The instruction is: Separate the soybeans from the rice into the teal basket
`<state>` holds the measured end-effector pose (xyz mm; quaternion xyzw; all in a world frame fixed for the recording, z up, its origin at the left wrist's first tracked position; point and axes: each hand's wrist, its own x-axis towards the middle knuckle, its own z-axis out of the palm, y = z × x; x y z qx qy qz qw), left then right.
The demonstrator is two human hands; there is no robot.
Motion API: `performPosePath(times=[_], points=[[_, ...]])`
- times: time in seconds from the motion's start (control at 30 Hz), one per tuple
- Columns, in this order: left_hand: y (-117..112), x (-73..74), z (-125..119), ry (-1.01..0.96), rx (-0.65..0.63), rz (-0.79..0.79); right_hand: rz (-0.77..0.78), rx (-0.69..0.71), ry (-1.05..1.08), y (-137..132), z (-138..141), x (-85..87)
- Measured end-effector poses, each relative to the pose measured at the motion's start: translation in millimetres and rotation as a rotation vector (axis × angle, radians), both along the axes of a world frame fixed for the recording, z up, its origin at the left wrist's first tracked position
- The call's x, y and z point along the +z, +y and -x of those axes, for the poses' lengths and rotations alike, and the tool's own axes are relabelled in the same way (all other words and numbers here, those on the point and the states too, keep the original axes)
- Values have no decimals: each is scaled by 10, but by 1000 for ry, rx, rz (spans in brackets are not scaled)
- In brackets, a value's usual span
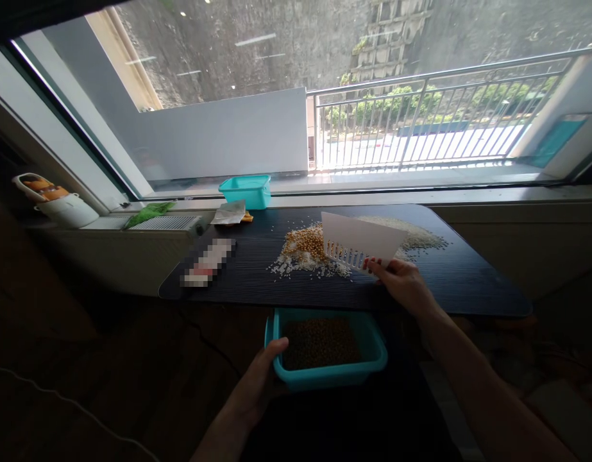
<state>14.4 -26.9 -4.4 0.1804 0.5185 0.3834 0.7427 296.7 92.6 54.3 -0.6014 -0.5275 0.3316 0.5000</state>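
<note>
My left hand (261,380) grips the left rim of a teal tub (370,369) that holds brown beans, kept just below the front edge of the dark table (469,279). My right hand (402,283) pinches the lower edge of a white slotted scoop (360,240) standing tilted on the table. Behind the scoop lies a heap of yellow beans (305,244) mixed with white rice grains (300,263). More rice (421,237) spreads to the right of the scoop.
A second teal tub (246,190) stands on the window sill, with crumpled wrapping (231,213) and a green cloth (149,212) beside it. A blurred flat item (208,262) lies on the table's left part. White containers (59,202) sit at far left.
</note>
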Motion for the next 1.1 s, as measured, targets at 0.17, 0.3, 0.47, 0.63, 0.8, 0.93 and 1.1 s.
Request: performPosePath(times=[0.17, 0.3, 0.47, 0.63, 0.8, 0.93, 1.1], points=[[25, -24, 8, -15, -7, 6, 14, 44, 44, -38, 22, -9], [29, -27, 12, -15, -22, 17, 36, 94, 32, -94, 48, -12], [9, -8, 5, -6, -11, -9, 31, 119, -17, -181, 65, -9], [7, 6, 5, -4, -20, 2, 27, 130, -70, -268, 82, 35], [8, 31, -5, -24, -27, -7, -4, 127, -32, -338, 43, 76], [8, 51, -14, -39, -15, -9, 3, 102, -10, -393, 0, 87], [9, 42, -11, -16, -1, -10, 31, 112, -12, -450, -27, 54]])
